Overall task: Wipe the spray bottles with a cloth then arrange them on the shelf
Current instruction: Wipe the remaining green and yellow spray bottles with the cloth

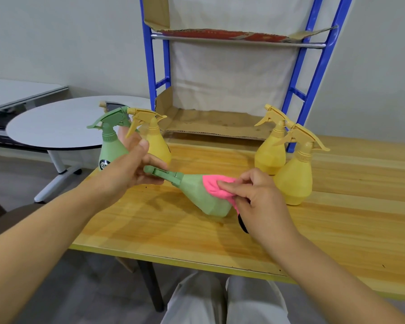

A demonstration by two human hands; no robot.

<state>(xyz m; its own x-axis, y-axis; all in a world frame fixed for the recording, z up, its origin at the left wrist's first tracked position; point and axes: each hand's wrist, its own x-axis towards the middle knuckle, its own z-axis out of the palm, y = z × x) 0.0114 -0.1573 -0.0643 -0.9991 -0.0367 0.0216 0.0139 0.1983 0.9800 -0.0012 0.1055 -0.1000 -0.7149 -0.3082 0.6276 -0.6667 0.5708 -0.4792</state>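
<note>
My left hand [129, 170] grips the trigger head of a green spray bottle [197, 195] that lies tilted just above the wooden table [337, 230]. Against that bottle's body my right hand [257, 202] presses a pink cloth [214, 185]. A second green bottle [109, 146] and a yellow bottle [156, 141] stand upright behind my left hand. Two more yellow bottles [272, 146] [295, 174] stand upright to the right. The blue shelf [313, 73] rises at the back of the table, with cardboard [215, 123] lining its lower level.
A round white table [56, 122] stands to the left, beyond the wooden table's edge. A grey desk [14, 92] is farther left. The shelf's upper level [232, 36] also carries cardboard. My legs [220, 300] show below the table's front edge.
</note>
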